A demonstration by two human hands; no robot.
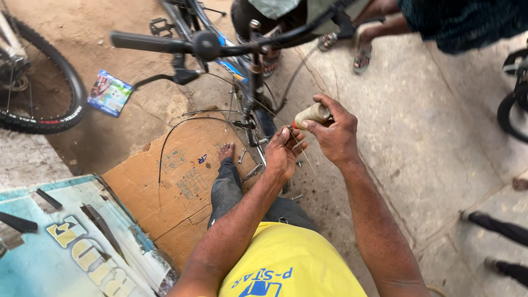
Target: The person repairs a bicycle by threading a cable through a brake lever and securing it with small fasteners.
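My right hand (334, 133) grips a worn tan-handled tool (311, 115) with a red collar, held just above my left hand. My left hand (283, 153) pinches a thin steel cable (301, 151) that slants down between the two hands. Both hands work in front of a black bicycle (206, 45), below its handlebar and stem. A second thin cable (187, 122) loops from the bicycle down over the cardboard. My bare foot (226, 151) and grey trouser leg lie under the hands.
A flattened brown cardboard sheet (176, 187) covers the ground at centre left. Small metal tools (250, 171) lie beside the foot. Another bicycle wheel (52, 82) stands at far left, a painted board (71, 242) at lower left. Another person's sandalled feet (360, 52) stand behind the bicycle.
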